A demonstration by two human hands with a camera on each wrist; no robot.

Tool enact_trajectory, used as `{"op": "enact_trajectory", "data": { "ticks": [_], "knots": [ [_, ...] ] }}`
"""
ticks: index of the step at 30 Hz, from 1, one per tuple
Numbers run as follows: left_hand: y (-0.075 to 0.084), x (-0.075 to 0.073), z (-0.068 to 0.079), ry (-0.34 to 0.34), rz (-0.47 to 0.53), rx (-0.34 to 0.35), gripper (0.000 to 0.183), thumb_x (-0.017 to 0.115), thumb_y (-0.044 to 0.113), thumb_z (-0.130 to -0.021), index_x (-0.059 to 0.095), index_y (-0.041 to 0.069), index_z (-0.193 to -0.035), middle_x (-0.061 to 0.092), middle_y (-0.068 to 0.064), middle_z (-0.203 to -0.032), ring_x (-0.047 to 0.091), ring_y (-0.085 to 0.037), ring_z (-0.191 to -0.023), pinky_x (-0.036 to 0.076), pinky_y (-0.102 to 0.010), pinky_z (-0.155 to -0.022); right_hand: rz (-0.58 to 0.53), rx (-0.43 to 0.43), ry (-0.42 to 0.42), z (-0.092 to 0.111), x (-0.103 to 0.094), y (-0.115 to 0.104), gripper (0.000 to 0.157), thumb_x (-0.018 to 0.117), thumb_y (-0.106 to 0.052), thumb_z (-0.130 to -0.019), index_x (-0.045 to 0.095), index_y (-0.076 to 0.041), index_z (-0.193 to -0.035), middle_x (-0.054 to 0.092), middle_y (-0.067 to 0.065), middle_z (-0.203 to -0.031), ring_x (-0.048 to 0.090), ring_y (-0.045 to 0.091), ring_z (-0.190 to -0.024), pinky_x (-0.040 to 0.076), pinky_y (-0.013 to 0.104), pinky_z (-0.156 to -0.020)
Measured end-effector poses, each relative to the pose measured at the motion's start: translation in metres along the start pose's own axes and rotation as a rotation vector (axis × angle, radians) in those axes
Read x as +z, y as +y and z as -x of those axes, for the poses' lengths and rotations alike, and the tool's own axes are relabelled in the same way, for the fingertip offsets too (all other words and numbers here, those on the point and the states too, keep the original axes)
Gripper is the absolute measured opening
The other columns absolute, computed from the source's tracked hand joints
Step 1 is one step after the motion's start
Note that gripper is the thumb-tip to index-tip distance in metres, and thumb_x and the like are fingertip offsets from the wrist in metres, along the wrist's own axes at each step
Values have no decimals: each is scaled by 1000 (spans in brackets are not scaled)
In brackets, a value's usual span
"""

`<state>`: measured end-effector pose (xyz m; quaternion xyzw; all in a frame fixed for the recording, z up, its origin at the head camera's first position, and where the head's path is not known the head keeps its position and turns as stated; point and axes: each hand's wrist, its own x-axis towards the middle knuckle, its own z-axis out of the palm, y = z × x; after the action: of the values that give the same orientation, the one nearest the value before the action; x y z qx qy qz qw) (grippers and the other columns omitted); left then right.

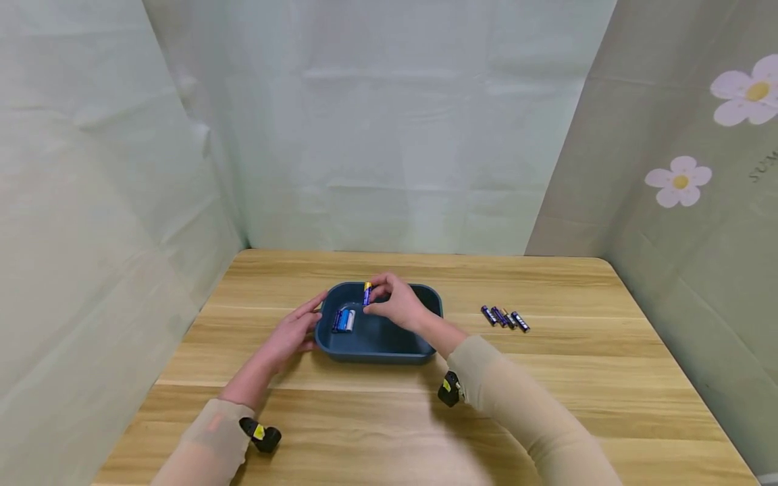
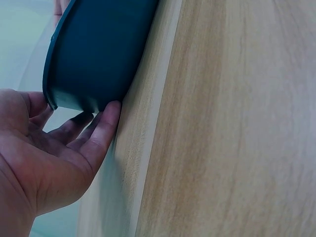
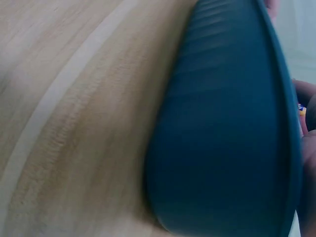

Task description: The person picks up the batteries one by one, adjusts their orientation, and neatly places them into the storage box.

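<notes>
A dark blue rectangular tray [image 1: 377, 358] sits on the wooden table. Over its inside, my right hand [image 1: 398, 304] pinches a blue battery with a gold end [image 1: 367, 294], held upright between thumb and fingers. Below that, on the tray's left floor, batteries [image 1: 344, 321] in dark blue, light blue and white lie side by side. My left hand [image 1: 294, 334] rests against the tray's left end, its fingers [image 2: 106, 126] touching the outer wall. In the right wrist view the tray wall [image 3: 222, 133] covers most of the right hand.
Several dark batteries [image 1: 506, 318] lie in a loose row on the table [image 1: 577, 378], right of the tray. Pale cloth walls [image 1: 389, 135] enclose the table at the back and sides, with flower prints on the right one.
</notes>
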<state>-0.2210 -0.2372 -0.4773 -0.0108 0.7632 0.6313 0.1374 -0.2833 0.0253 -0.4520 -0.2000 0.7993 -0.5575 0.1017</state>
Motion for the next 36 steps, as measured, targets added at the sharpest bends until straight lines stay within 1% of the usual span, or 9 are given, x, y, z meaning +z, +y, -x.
{"op": "enact_trajectory", "data": {
  "ticks": [6,10,18,24,28,36],
  "knots": [
    [1,-1,1,-2,-1,-2,52,42,27,-110,34,31,-161,31,-21,-162,52,-39,-132,58,-40,-85,17,96,-84,-3,11,9,50,83,-2,-84,57,-3,-127,66,5,-92,61,16,-83,48,27,-69],
    [1,0,1,5,-4,-9,51,42,27,-110,35,33,-161,35,-18,-161,54,-37,-129,58,-39,-84,17,144,-112,-2,16,10,51,83,0,-84,57,-2,-128,65,7,-91,61,16,-81,49,26,-68],
    [0,0,2,11,-2,-10,51,42,26,-110,36,33,-160,35,-17,-161,56,-36,-127,58,-38,-82,36,183,-132,-3,21,11,53,84,1,-82,55,1,-126,66,6,-88,60,16,-77,49,26,-68],
    [1,1,1,-10,43,9,53,42,24,-110,33,29,-162,33,-20,-162,52,-39,-132,58,-40,-83,43,210,-126,-5,23,11,53,86,0,-80,56,1,-125,67,7,-86,61,16,-74,49,26,-68],
    [2,2,2,-16,51,15,53,42,24,-110,32,28,-162,31,-21,-163,50,-41,-133,58,-42,-84,62,230,-123,-6,24,13,53,87,-4,-81,57,-1,-124,68,6,-87,62,17,-75,50,27,-70],
    [3,2,3,-14,49,14,54,41,24,-110,31,28,-163,29,-22,-163,50,-42,-133,58,-43,-84,116,227,-124,-7,28,15,53,88,-9,-80,57,-2,-123,68,5,-87,62,16,-75,50,27,-70]
  ]
}}
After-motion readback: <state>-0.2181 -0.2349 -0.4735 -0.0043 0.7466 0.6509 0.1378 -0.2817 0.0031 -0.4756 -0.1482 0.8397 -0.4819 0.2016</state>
